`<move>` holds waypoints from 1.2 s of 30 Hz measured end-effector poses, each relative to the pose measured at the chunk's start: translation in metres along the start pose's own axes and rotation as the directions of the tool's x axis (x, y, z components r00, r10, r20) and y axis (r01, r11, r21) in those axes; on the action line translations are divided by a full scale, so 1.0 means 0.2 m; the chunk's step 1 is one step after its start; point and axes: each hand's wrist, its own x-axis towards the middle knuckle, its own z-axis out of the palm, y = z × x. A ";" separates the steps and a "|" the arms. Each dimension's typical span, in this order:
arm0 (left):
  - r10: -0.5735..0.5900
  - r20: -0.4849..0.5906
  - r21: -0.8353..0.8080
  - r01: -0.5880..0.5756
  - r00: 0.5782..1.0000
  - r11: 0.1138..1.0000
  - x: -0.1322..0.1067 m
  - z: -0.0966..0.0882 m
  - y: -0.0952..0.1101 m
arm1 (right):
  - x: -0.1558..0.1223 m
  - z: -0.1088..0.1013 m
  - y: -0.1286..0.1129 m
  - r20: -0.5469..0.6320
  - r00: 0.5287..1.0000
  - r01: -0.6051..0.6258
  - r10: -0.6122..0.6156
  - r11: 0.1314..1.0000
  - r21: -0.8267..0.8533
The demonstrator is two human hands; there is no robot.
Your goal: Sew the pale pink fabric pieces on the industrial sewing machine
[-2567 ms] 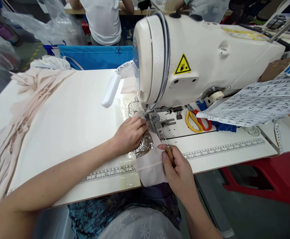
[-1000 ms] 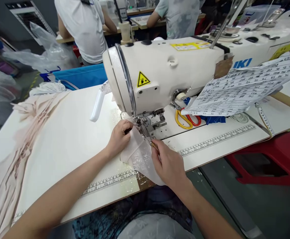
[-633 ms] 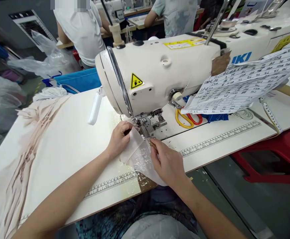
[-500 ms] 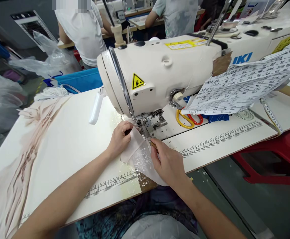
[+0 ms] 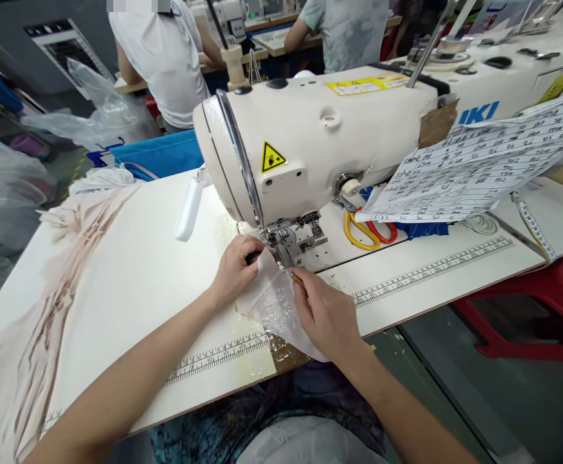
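Just below sewing machine (image 5: 310, 142), hands (image 5: 235, 269) (image 5: 328, 312) holding pale fabric (image 5: 278, 306), tool (image 5: 298, 279)

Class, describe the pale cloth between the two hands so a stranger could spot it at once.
Find the big white sewing machine, then look just below its rounded end. There the pale cloth spreads between the left hand and the right hand. Unlike the long, gathered fabric at the picture's left, it shows as one small piece beside the machine.

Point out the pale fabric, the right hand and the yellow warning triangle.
Pale fabric (image 5: 281, 306): head view, middle of the stretch between the hands.
Right hand (image 5: 327, 314): head view, back of the hand.
Yellow warning triangle (image 5: 272, 158): head view, centre of the sticker.
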 end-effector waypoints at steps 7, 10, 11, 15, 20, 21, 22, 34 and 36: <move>0.047 -0.012 0.082 -0.046 0.999 0.996 0.01 0.01 -0.01 | -0.01 0.01 0.00 0.013 1.000 -0.008 0.008 1.000 -0.004; 0.045 -0.007 0.079 -0.045 0.999 0.996 0.01 0.01 -0.01 | 0.00 0.00 0.00 0.013 1.000 -0.019 0.019 1.000 -0.008; 0.052 -0.008 0.082 -0.051 0.999 0.995 0.01 0.01 -0.01 | 0.00 0.00 0.00 0.012 1.000 -0.021 0.021 1.000 -0.008; 0.114 -0.030 0.132 -0.109 0.993 0.985 0.01 0.02 -0.01 | 0.00 0.00 0.00 0.006 1.000 -0.020 0.020 1.000 0.002; 0.168 -0.009 0.213 -0.162 0.986 0.963 0.02 0.03 -0.01 | 0.00 0.00 0.00 0.015 1.000 -0.017 0.017 1.000 0.012; 0.172 0.002 0.227 -0.168 0.985 0.959 0.02 0.03 -0.01 | 0.00 0.00 0.00 0.018 1.000 -0.017 0.016 1.000 0.012; 0.175 0.013 0.238 -0.173 0.984 0.956 0.02 0.03 -0.01 | 0.00 0.00 0.00 0.018 1.000 -0.018 0.018 1.000 0.011; 0.034 0.019 0.066 -0.036 0.999 0.997 0.02 0.01 -0.01 | -0.01 0.00 0.00 -0.026 1.000 -0.016 0.017 0.999 0.036; -0.004 0.022 0.021 0.004 1.000 1.000 0.02 0.00 -0.01 | -0.01 0.00 0.00 -0.025 0.999 -0.021 0.022 0.999 0.037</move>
